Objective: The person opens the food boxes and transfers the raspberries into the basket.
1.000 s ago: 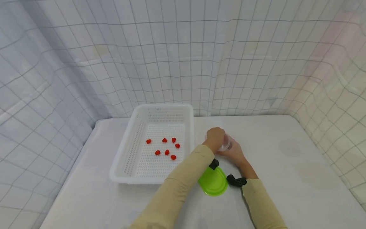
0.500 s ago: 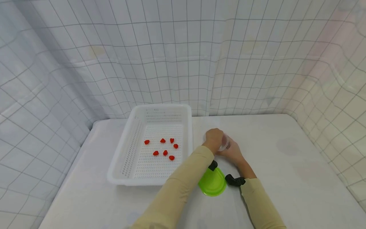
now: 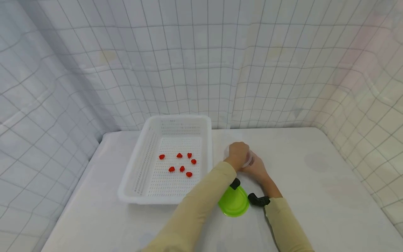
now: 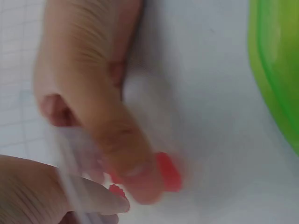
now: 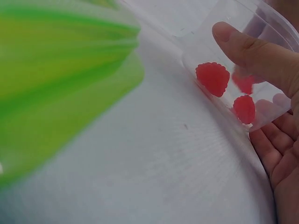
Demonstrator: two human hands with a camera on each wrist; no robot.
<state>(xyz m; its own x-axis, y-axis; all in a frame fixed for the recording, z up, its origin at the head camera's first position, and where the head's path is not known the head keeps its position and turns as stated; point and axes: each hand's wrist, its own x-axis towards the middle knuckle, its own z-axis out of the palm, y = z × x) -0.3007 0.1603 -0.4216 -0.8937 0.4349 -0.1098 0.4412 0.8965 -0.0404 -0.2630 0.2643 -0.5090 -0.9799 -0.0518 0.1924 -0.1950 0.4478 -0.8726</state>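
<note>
In the head view my right hand [image 3: 256, 169] holds a clear plastic tub [image 5: 205, 42] from its right side. The right wrist view shows the thumb across the tub's wall and the fingers below it. My left hand [image 3: 238, 153] reaches over the rim into the tub. Its fingertips [image 4: 117, 201] appear to pinch a red toy raspberry [image 4: 117, 190], partly hidden and blurred. Other toy raspberries [image 5: 213, 79] lie against the tub's wall. In the left wrist view, the right thumb covers part of a raspberry [image 4: 169, 172].
A white perforated basket [image 3: 132, 175] stands left of the hands, with several red pieces [image 3: 182, 168] spread over its floor. A bright green lid [image 3: 233, 203] lies near the wrists, partly under the left forearm. Checked white cloth [image 3: 176, 70] hangs behind the table [image 3: 315, 196].
My left hand has shifted slightly right over the tub during the last half second. The right hand keeps its hold, and the red pieces in the basket lie as before.
</note>
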